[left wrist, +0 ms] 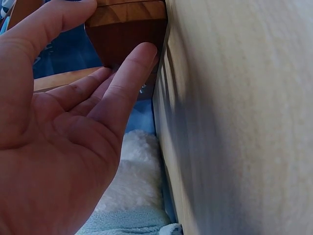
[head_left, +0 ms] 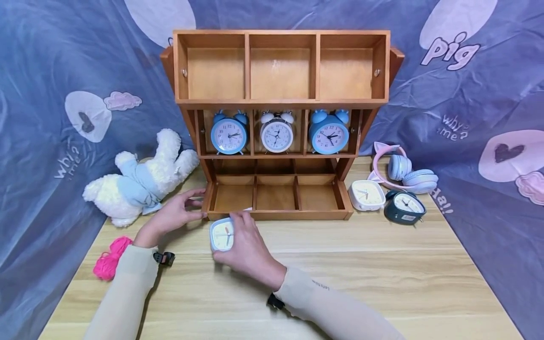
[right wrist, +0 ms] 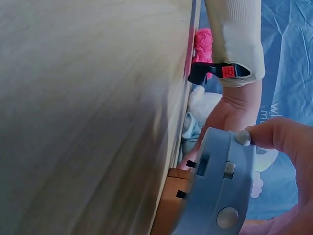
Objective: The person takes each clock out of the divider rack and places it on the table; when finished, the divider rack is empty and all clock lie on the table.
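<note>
My right hand [head_left: 250, 248] grips a light blue square alarm clock [head_left: 222, 234] just in front of the wooden shelf [head_left: 278, 216]. In the right wrist view the back of the blue clock [right wrist: 210, 196] shows knobs and small black feet, with the thumb at a button on its edge. My left hand [head_left: 180, 212] is at the shelf's lower left corner. Its fingers [left wrist: 122, 83] are nearly straight and lie along the corner of the shelf [left wrist: 129, 24] in the left wrist view. Two blue twin-bell clocks and a white twin-bell clock [head_left: 277, 135] stand in the middle row.
Right of the shelf are a white square clock [head_left: 367, 195], a dark green clock [head_left: 404, 207] and cat-ear headphones [head_left: 399, 167]. A white plush toy [head_left: 142, 182] in a blue top lies at left, near pink yarn [head_left: 111, 259]. Patterned blue cloth [head_left: 38, 141] hangs around the table.
</note>
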Tool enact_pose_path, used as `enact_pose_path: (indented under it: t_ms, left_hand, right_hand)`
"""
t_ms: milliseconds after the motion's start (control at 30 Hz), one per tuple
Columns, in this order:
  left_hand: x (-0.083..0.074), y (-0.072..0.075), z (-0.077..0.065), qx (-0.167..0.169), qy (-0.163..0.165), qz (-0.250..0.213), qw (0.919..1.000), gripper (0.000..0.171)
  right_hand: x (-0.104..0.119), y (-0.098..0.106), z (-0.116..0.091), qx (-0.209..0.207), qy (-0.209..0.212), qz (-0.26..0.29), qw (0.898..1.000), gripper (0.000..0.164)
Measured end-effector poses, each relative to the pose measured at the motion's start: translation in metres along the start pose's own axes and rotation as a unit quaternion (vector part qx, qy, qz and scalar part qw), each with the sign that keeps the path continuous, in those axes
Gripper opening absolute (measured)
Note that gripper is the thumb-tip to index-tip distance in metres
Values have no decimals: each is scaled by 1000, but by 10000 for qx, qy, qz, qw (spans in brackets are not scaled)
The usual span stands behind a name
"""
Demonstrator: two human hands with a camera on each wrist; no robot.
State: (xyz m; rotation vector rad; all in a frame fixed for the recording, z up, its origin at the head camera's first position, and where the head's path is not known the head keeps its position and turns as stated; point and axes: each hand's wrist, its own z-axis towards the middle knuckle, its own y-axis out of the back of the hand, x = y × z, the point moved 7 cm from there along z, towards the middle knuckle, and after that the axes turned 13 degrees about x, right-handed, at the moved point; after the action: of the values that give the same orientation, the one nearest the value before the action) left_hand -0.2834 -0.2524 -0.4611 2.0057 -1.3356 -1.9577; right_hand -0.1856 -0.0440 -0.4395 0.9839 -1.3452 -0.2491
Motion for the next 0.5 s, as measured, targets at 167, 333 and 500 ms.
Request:
enact_pose_path:
  t_ms: [167,333,500]
  left_hand:
    - [1,-1,0,-1,30,-14,10000,80]
    - [1,-1,0,16,-22,-58,10000,81]
    - [2,0,0,1,10,21,10000,81]
  right_hand:
    - [-1,-4,1,54,-21,4,10000,107]
    - [-3,-6,2,94,-79,-52,9999,107]
    - [-5,-7,4,105,-93,-114,9998,105]
